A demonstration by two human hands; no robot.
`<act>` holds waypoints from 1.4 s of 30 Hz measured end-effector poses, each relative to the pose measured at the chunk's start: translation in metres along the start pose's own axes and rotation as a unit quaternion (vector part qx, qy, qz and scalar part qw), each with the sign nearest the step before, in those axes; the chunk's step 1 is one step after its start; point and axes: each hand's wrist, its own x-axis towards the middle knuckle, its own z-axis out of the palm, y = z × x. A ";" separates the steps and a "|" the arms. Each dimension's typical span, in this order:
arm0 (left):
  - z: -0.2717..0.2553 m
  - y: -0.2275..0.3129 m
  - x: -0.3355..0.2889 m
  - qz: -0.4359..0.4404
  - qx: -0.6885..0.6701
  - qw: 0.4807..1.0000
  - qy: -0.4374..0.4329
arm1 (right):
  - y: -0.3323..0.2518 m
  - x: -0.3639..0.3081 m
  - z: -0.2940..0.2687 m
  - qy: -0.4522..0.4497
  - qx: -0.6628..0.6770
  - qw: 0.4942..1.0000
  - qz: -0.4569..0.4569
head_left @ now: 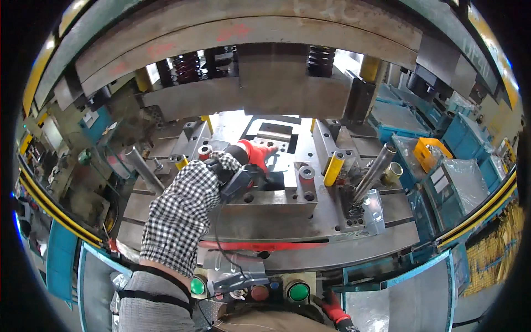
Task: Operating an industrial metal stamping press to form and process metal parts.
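Reading the steel die (265,213) as a clock's centre, the red-gloved right hand (333,309) is nearest me, low at five o'clock, just beside a control box (311,280); it's too small to tell whether its fingers are spread or pinching. On that box, one green button (298,291) sits between five and six, another at seven, with a bent sheet-metal piece (235,270) lying between them. A red strip (260,245) crosses at six. The left arm, in a checked sleeve (180,205), reaches in from seven, a dark box (235,186) at its wrist. Over the die, the red-gloved left hand (256,154) points toward twelve, its grip hidden, so I can't tell what it pinches. A yellow cylinder (333,169) stands at three; farther out, a yellow crate (431,154) sits between two and three.
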 end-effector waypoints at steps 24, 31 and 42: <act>0.111 0.163 -0.350 0.023 -0.286 0.888 0.360 | -0.108 0.294 -0.336 0.311 -0.405 0.842 -0.172; 0.254 0.264 -0.295 -0.110 -0.027 0.949 0.295 | -0.142 0.327 -0.293 0.232 -0.338 0.898 -0.157; 0.387 0.225 -0.202 -0.131 0.100 0.912 0.374 | -0.121 0.253 -0.417 0.265 -0.146 0.931 -0.204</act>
